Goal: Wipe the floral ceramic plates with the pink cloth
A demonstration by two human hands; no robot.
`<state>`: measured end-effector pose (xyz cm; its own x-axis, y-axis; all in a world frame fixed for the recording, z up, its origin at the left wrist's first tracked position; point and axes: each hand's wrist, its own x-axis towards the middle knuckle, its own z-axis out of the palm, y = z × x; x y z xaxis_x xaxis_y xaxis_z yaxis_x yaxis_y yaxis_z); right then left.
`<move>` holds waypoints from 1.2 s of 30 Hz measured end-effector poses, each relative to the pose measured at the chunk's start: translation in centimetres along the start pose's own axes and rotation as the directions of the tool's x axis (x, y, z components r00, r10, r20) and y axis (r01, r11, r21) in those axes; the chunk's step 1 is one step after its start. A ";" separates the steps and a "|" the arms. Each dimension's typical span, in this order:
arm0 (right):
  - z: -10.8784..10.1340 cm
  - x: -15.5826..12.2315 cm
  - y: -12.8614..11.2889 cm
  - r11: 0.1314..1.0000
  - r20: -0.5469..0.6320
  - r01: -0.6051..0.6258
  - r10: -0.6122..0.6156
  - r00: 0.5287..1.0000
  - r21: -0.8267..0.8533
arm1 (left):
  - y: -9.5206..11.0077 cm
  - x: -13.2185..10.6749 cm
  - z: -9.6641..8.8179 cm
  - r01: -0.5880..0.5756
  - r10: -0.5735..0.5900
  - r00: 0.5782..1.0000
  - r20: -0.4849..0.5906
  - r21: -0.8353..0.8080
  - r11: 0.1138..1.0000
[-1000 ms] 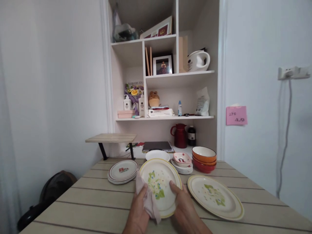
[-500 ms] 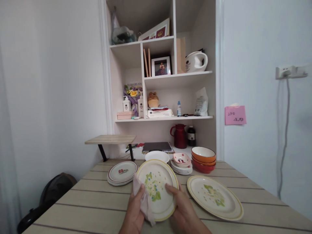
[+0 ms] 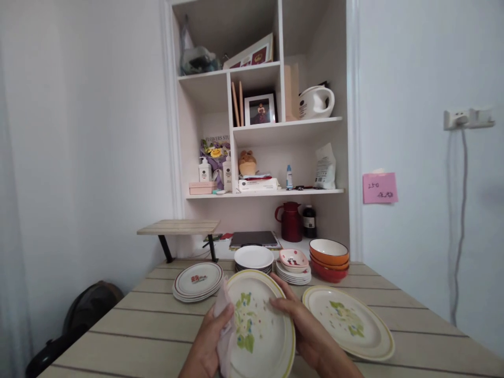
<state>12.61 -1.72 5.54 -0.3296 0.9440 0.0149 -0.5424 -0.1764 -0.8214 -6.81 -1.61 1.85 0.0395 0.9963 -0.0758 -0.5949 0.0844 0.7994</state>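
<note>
I hold a cream plate with a yellow rim and a green flower pattern, tilted up above the striped table. My left hand grips its left edge through a pale pink cloth. My right hand holds the plate's right side, thumb on its face and fingers behind. A matching flowered plate lies flat on the table just to the right.
Behind stand a stack of red-rimmed plates, a stack with a white plate on top, a small pink dish on plates and stacked orange bowls. A small wooden riser and wall shelves sit at the back.
The held plate has come nearer to me and turned, its pattern now more upright. My right hand has shifted up along its right edge.
</note>
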 end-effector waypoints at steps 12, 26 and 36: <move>-1.4 1.9 2.0 0.998 -0.104 -0.033 0.028 0.994 -0.049 | -0.2 0.1 -0.2 -0.130 0.131 0.991 0.001 0.099 0.987; -0.2 1.7 2.5 0.956 -0.322 0.278 -0.236 0.917 0.091 | -3.7 1.6 1.2 -0.091 0.060 0.980 -0.190 -0.154 0.984; 1.8 1.8 4.1 0.923 -0.296 0.344 -0.285 0.912 0.171 | -3.1 1.2 1.8 -0.041 0.019 0.997 -0.074 -0.308 0.950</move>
<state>8.45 -1.26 3.25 0.0825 0.9935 0.0788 -0.7465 0.1140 -0.6555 -3.53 -0.63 0.37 -0.0314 0.9941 -0.1040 -0.8146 0.0349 0.5790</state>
